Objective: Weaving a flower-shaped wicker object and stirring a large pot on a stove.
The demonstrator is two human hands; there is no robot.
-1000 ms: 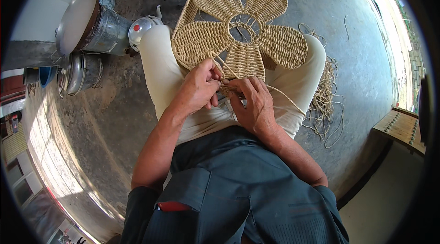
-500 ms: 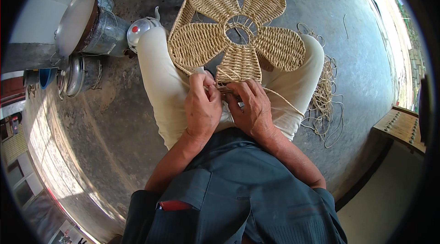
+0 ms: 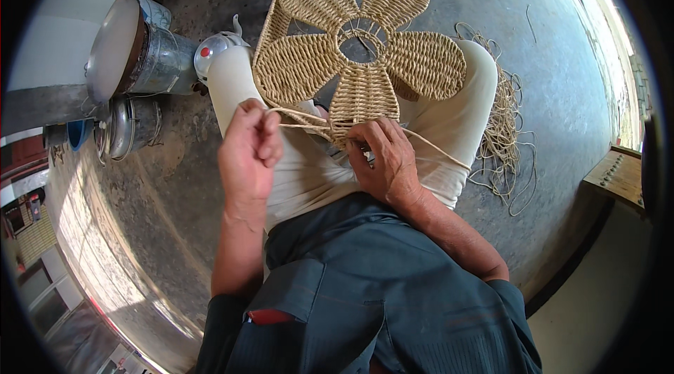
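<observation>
Across my knees rests a woven straw-coloured flower-shaped piece (image 3: 363,89) with several petals round a ring-shaped open centre and a woven band behind it. My left hand (image 3: 249,146) is closed on a loop of cord (image 3: 295,118), drawn out to the left of the lowest petal. At that petal's bottom edge my right hand (image 3: 382,160) grips the woven edge, its fingertips curled and partly hidden. From beside the right hand another stretch of cord (image 3: 439,150) runs over my right thigh.
A loose heap of cord (image 3: 502,139) lies on the concrete floor by my right leg. To the left stand a metal kettle (image 3: 214,49), a large metal pot (image 3: 165,61) and a lidded pan (image 3: 126,125). At right is a wooden bench end (image 3: 616,176).
My left hand has moved left and away from the petal's edge, pulling a cord loop out with it. The right hand stays at the edge. The woven piece has shifted slightly up and left.
</observation>
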